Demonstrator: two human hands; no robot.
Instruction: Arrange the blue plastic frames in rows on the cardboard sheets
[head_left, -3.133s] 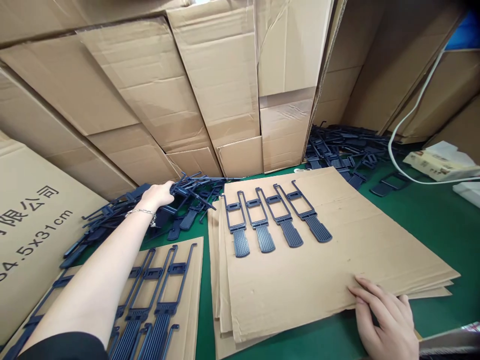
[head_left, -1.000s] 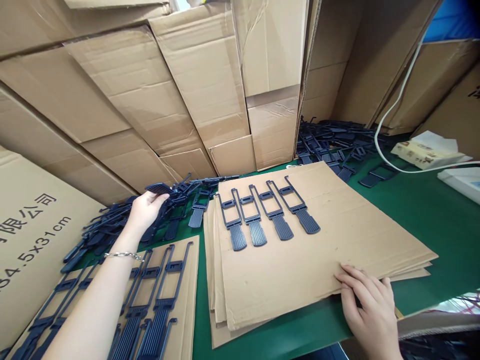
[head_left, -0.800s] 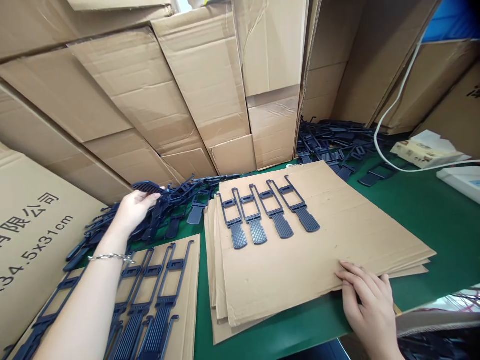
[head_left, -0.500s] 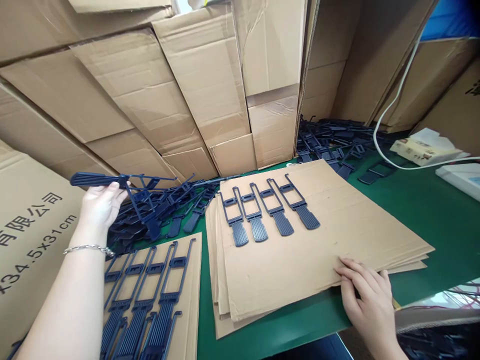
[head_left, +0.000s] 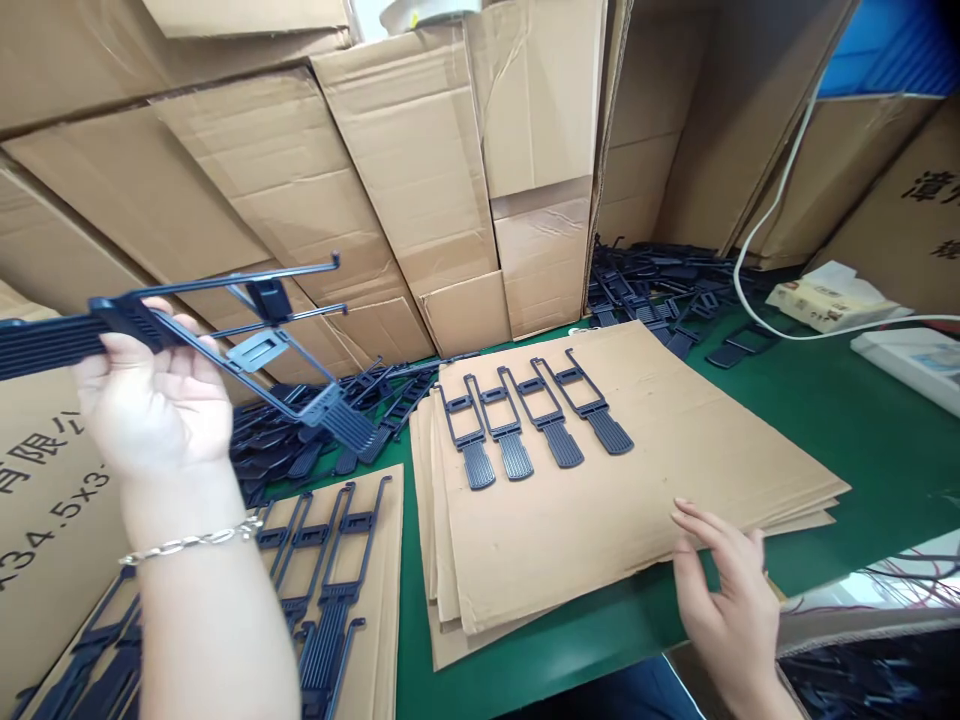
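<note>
My left hand (head_left: 161, 400) is raised on the left, its fingers closed around dark blue plastic frame pieces with ribbed paddle ends (head_left: 52, 345). A second such piece (head_left: 341, 420) hangs from the grip, its paddle pointing down and right. On the stacked cardboard sheets (head_left: 570, 540) lies a row of several like pieces (head_left: 555, 405). My right hand (head_left: 724, 590) is at the near right edge of those sheets, fingers apart and holding nothing. Below my left forearm, more pieces (head_left: 330, 600) lie on another cardboard sheet (head_left: 386, 570), partly hidden by the arm.
A loose heap of the same parts (head_left: 277, 440) lies behind my left hand, and another heap (head_left: 660, 285) is at the back right. Cardboard boxes (head_left: 405, 180) wall the far side. A tissue pack (head_left: 832, 295) and a white cable (head_left: 772, 200) are at the right.
My left hand has come nearer and higher with the plastic pieces, swinging them clear above the heap. My right hand has shifted slightly, its fingers lifting a little at the cardboard edge.
</note>
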